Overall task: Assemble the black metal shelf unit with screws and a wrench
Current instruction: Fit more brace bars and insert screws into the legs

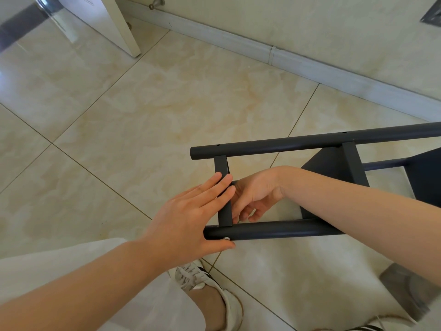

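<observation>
The black metal shelf unit (298,142) lies on its side on the tiled floor, with two round tubes joined by flat crossbars. My left hand (191,213) rests flat against the end crossbar (220,166), thumb under the near tube (274,230) beside a small silver screw head (226,238). My right hand (253,194) reaches inside the frame behind that crossbar, fingers curled near its lower joint. What those fingers pinch is hidden. No wrench is in view.
A white skirting board (238,41) runs along the wall at the back. A white cabinet panel (112,22) stands at the upper left. My white sneaker (202,280) and light trousers sit below the frame. A black shelf plate (424,177) shows at the right.
</observation>
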A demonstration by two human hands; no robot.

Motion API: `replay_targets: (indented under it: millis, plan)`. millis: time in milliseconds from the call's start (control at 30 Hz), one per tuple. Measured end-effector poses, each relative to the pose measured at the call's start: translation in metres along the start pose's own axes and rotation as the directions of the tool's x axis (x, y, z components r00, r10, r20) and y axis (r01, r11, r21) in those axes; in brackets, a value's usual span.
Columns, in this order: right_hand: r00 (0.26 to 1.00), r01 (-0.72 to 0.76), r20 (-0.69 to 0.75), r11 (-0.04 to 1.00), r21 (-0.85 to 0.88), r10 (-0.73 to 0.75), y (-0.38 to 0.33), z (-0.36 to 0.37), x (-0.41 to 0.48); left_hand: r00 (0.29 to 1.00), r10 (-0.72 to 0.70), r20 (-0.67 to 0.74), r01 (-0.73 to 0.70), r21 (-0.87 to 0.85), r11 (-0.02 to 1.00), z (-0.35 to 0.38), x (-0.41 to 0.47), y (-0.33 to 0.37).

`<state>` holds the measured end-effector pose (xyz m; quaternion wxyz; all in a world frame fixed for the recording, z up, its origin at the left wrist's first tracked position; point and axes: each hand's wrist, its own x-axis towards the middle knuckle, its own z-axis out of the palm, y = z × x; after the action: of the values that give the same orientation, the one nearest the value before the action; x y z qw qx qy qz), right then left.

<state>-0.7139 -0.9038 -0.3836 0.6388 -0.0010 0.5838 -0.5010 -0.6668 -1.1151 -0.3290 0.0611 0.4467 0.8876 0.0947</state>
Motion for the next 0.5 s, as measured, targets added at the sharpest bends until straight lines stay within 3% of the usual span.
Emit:
replay_targets:
  millis: [500]
  plan:
    - [1.0, -0.005, 0.018, 1.0, -0.017, 0.005, -0.0011, 0.0032, -0.0007, 1.0, 0.002, -0.003, -0.002, 0.0, 1.0, -0.0004, 0.0001, 0.0006]
